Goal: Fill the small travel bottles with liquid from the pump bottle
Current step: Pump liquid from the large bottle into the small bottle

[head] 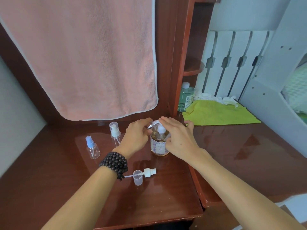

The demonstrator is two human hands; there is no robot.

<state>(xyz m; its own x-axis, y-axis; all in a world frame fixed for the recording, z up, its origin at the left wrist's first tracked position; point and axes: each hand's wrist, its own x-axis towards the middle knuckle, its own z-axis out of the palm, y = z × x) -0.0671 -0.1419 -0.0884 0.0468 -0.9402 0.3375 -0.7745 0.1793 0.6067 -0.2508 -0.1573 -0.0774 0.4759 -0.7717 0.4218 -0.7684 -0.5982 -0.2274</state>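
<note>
Hands are meeting over the pump bottle (pixel 159 143): left hand (pixel 136 136) is gripping a tilted clear travel bottle (pixel 153 124), right hand (pixel 178 138) is resting flat-fingered atop the pump.

Glossy wooden desk (pixel 166 196), pump bottle (pixel 159 145), two travel bottles (pixel 93 149), green cloth (pixel 219 113)

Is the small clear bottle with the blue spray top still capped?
Yes, the small clear bottle with the blue spray top stands upright on the glossy reddish wooden desk with its spray head fitted on.
</note>
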